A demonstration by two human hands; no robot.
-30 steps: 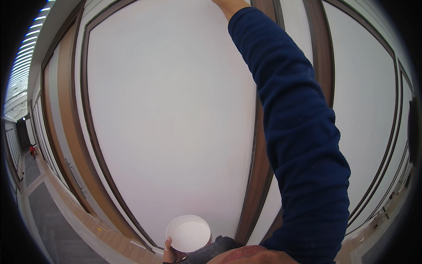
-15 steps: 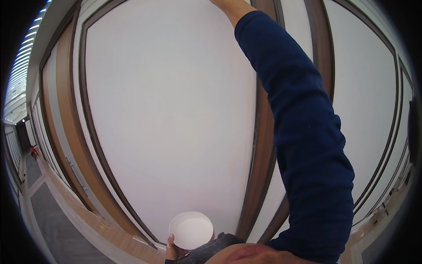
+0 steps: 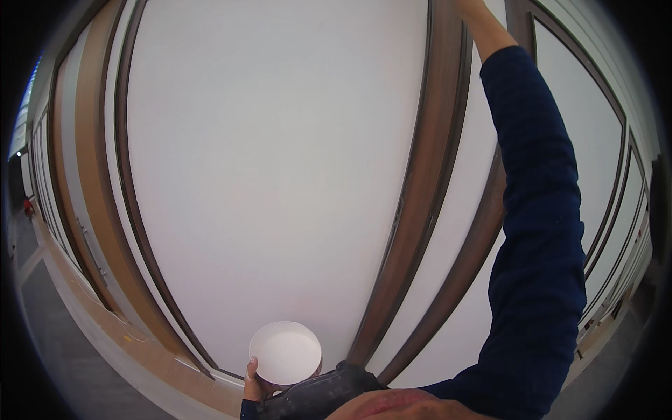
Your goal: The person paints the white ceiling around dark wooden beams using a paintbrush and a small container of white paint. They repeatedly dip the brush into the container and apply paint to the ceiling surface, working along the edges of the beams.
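Note:
My left hand [image 3: 256,381] is closed round the side of a round white tub [image 3: 285,353], thumb up near its rim, low in front of my body. The tub's inside looks white, but I cannot make out what it contains. My right arm, in a dark blue sleeve, stretches up along the right side. At the top edge my right hand [image 3: 470,7] is only partly in view, close to a dark brown upright strip [image 3: 442,105]; its fingers are cut off, so whether it holds anything does not show. A large white wall panel [image 3: 273,161] stands before me.
Brown trim [image 3: 129,161] frames the panel's left side. Another brown strip [image 3: 455,287] and a further white panel [image 3: 570,105] stand to the right. Grey floor covering [image 3: 63,329] runs along the left. Far off there, a small red shape [image 3: 28,206] is too small to tell.
My right arm has swung to the right, its hand passing from in front of the panel to the brown strip. The view has shifted slightly; my left hand still holds the tub.

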